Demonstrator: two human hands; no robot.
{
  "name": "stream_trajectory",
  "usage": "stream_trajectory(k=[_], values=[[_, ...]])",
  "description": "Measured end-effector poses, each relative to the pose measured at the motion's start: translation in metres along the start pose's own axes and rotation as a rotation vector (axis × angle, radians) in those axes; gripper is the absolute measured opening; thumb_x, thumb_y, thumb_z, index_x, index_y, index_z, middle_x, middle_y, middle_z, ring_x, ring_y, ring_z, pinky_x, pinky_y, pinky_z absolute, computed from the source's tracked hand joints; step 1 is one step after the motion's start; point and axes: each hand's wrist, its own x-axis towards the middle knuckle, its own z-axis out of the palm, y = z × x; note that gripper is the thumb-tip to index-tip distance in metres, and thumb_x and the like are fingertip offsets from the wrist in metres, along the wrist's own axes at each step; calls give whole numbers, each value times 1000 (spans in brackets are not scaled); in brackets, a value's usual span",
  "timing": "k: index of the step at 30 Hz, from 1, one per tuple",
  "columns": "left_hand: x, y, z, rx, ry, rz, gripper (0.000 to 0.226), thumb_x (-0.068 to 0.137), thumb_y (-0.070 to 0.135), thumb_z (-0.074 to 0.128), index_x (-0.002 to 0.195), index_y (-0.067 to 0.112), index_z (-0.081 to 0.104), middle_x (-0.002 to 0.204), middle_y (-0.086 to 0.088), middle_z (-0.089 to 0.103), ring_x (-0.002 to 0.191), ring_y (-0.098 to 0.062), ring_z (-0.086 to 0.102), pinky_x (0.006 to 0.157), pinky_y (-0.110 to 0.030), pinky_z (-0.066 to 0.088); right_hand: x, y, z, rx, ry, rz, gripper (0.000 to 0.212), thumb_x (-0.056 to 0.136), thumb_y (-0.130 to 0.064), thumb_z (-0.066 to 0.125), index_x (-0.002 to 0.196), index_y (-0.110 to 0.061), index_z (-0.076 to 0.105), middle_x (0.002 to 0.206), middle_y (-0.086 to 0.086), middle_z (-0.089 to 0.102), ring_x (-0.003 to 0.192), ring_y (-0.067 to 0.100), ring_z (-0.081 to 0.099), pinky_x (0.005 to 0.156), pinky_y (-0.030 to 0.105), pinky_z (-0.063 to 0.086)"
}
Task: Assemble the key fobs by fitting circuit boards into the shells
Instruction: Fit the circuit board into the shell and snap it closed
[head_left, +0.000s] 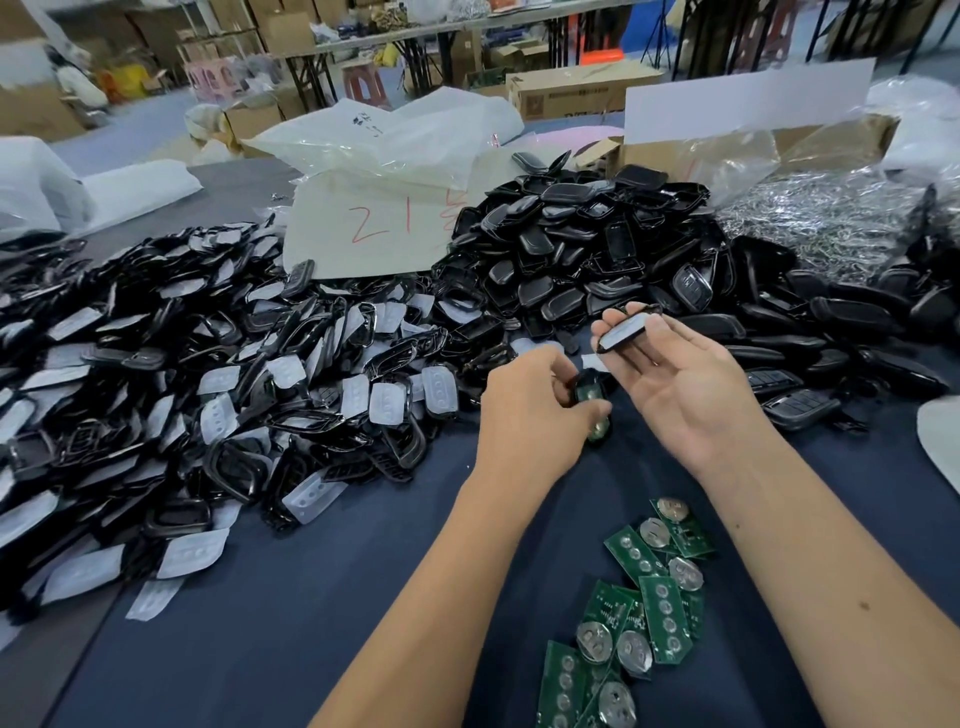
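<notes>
A: Both hands are up over the dark table cloth (322, 597) now. The left hand (530, 410) has its fingers curled round a black shell half (592, 405), and there's green showing inside it, so I'd say a circuit board already sits in there.

B: Agreed, though the fingers cover most of it; I can't tell whether that board is fully seated.

A: Over to the right hand (691, 384). Palm up, fingers fairly straight, and a front shell with a white button pad (626, 330) lies out on the fingertips with the thumb against its near edge.

B: That's the relation to watch. The front shell sits up and to the right of the loaded half, near it but not touching. Its long axis runs from lower left to upper right, while the half in the left hand stands closer to upright.

A: So the two need turning into line before they can be pressed together.

B: My reading too: the right hand brings its piece down and left onto the other.

A: And supplies? Loose circuit boards (639, 613) lie near the person, below the right forearm. A pile of pad frames (208, 389) fills the left, a heap of black shells (582, 249) rises behind the hands.

B: Finished fobs (800, 405), by the look of them, lie just right of the right hand.
</notes>
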Motion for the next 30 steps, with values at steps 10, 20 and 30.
stream_trajectory(k=[10, 20, 30], values=[[14, -11, -12, -740, 82, -195, 25, 105, 17, 59, 89, 37, 61, 76, 8, 60, 61, -22, 75, 67, -34, 65, -6, -1, 4, -80, -115, 24, 23, 106, -8, 48, 121, 2, 62, 112, 17, 73, 116, 34, 70, 102, 43, 58], [19, -15, -14, -852, 17, -313, 16, 99, -2, 59, 94, 4, 73, 93, -10, 75, 68, -15, 73, 68, -27, 62, -12, 3, 9, -329, -206, 29, 27, 105, -13, 50, 125, -1, 65, 102, 5, 78, 96, 16, 73, 89, 33, 62], [22, -19, -14, -875, 38, -363, 11, 98, 0, 63, 91, -1, 71, 84, -12, 75, 59, -16, 71, 62, -24, 60, -10, 8, 8, -361, -229, 19, 39, 89, -22, 63, 123, -5, 70, 109, 9, 78, 92, 15, 72, 78, 25, 59]])
